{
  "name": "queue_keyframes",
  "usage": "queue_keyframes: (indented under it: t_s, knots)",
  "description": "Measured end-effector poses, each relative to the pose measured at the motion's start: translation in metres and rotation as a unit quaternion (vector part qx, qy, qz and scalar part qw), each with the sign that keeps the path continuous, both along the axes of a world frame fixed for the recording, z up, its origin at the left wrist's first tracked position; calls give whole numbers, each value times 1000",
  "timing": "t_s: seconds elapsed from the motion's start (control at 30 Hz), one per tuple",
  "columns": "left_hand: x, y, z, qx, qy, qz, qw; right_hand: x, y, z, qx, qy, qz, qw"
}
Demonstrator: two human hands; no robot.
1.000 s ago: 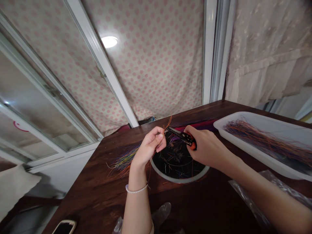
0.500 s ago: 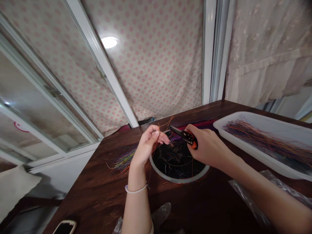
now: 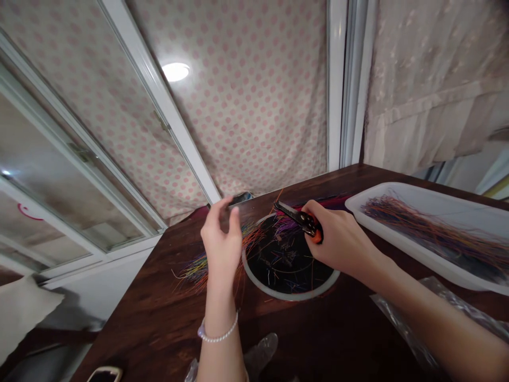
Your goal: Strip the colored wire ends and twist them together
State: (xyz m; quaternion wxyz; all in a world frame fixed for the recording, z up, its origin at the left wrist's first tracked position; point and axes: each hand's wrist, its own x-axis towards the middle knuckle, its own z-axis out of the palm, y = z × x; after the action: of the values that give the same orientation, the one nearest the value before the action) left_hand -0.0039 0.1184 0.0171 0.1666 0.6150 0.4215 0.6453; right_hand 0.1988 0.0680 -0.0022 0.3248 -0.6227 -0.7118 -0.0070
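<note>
While gripping pliers (image 3: 295, 216) with the right hand (image 3: 336, 239) above the round tray (image 3: 292, 294), holds the left hand (image 3: 221, 239) with fingers wide apart, seemingly above wires (image 3: 198, 268) at left.

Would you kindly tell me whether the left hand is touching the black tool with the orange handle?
Apart: the head view shows wires and tabletop between the left hand and the black tool in the grip of the right hand.

The left hand (image 3: 221, 236) partly hides the wires (image 3: 195, 266), the right hand (image 3: 338, 239) covers most of the handles of the pliers (image 3: 304, 220), the frame crops phone (image 3: 104, 375) and tray (image 3: 461, 207), and individual clippings (image 3: 287, 255) are indistinguishably small.
</note>
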Motion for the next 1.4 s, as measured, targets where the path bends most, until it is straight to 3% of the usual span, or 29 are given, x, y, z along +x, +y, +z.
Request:
queue_keyframes:
  t_s: [0.1, 0.27, 0.47, 0.73, 1.03, 1.4]
  knots:
    - [15, -28, 9, 26, 90, -116, 989, 0, -3, -2, 45, 1, 9, 999]
    - [30, -49, 10, 144, 105, -99, 979, 0, -12, -1, 161, -1, 44, 986]
    - [31, -59, 13, 153, 56, -123, 979, -2, -22, 1, 217, -3, 71, 973]
    - [34, -71, 19, 167, 43, -129, 977, -2, -25, -3, 244, 0, 90, 966]
    - [28, -76, 17, 171, 48, -135, 975, -2, -31, 4, 238, 17, 112, 964]
    - [32, -76, 12, 149, -11, -160, 976, -3, -38, 8, 234, 31, 121, 964]
